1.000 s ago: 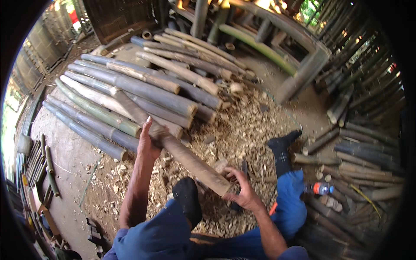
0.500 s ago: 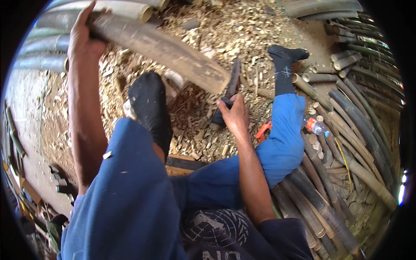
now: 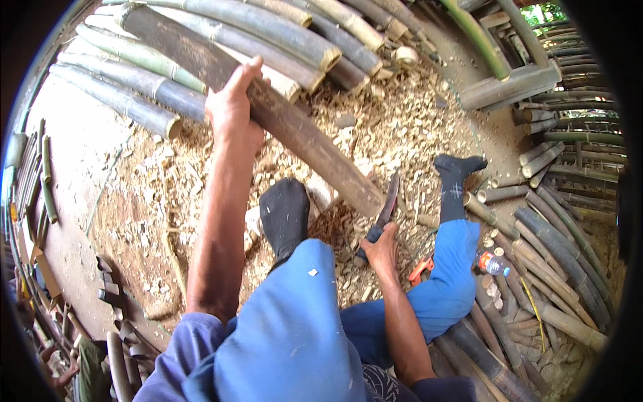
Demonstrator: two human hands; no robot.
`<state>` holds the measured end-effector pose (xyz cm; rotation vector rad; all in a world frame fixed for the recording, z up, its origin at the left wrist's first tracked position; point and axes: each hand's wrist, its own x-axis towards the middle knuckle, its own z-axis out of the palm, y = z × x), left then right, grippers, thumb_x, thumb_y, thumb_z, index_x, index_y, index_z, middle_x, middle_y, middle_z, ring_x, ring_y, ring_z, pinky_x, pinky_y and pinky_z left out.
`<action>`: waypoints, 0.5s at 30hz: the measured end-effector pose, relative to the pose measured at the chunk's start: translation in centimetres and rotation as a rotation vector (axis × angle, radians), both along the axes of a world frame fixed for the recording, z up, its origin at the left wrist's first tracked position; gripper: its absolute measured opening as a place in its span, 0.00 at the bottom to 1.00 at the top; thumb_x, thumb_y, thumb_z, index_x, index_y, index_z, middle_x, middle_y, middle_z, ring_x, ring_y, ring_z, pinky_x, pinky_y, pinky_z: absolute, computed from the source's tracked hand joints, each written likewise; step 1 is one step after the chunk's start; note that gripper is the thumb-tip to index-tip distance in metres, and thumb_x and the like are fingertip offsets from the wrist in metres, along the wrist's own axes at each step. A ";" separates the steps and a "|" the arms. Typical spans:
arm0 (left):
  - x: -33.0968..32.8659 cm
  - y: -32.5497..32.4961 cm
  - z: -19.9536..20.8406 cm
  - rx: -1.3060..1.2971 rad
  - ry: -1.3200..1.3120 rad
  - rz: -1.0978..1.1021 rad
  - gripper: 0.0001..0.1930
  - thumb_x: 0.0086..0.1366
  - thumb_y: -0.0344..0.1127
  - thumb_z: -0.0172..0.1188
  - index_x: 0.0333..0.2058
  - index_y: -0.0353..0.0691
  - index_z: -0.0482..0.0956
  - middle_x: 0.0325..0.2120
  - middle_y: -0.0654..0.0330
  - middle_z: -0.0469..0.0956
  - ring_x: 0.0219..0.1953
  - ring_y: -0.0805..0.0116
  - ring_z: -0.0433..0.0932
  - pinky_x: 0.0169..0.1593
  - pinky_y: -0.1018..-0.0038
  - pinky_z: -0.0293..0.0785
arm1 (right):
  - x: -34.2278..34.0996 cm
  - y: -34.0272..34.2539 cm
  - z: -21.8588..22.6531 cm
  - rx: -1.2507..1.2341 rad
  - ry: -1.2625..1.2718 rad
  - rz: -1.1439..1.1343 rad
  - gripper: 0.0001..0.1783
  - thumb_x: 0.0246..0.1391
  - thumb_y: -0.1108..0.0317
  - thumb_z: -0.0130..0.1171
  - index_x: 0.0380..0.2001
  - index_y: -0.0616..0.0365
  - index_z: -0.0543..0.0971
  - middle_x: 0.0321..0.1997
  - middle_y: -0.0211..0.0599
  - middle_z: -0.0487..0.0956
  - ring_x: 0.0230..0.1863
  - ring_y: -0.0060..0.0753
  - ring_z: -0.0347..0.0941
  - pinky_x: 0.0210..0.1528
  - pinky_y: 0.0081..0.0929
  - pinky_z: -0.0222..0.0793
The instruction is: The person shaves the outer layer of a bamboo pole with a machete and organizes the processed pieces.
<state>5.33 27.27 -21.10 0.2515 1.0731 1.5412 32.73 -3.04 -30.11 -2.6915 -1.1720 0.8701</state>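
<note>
Pale crossed-line mark (image 3: 456, 191) on right black sock (image 3: 449, 209), partial pale emblem (image 3: 379, 384) on dark shirt (image 3: 439, 390), no legible words.

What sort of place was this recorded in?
Probably a bamboo workshop: cut bamboo poles lie in rows, pale chips are strewn thickly about, and the right hand grips a knife near the end of a dark pole held in the left hand.

You get daylight | glare bleaches the floor (image 3: 80, 154) at your left | bright foliage (image 3: 544, 13) upper right | dimmer bamboo (image 3: 487, 360) lower right | black fisheye rim, edges bending
</note>
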 end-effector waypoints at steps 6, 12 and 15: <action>-1.5 -0.9 -0.7 0.154 0.067 -0.013 0.14 0.59 0.36 0.77 0.40 0.38 0.85 0.32 0.60 0.84 0.33 0.67 0.84 0.39 0.66 0.83 | 2.2 -2.1 -2.3 0.381 0.275 -0.294 0.25 0.54 0.63 0.62 0.51 0.58 0.65 0.32 0.47 0.77 0.28 0.49 0.79 0.32 0.45 0.79; -4.0 -0.9 -1.9 -0.022 0.018 0.008 0.18 0.57 0.35 0.79 0.43 0.38 0.83 0.34 0.61 0.84 0.34 0.67 0.84 0.39 0.64 0.84 | -0.6 0.4 4.4 0.533 1.024 -0.703 0.17 0.64 0.64 0.55 0.52 0.55 0.66 0.29 0.38 0.73 0.21 0.31 0.75 0.18 0.32 0.77; -4.5 -0.9 -2.0 -0.036 0.027 -0.011 0.16 0.58 0.36 0.79 0.41 0.38 0.85 0.33 0.61 0.84 0.35 0.68 0.84 0.39 0.64 0.83 | -1.9 0.9 6.6 0.534 0.973 -0.397 0.22 0.69 0.68 0.56 0.61 0.59 0.65 0.30 0.34 0.75 0.25 0.25 0.76 0.22 0.26 0.77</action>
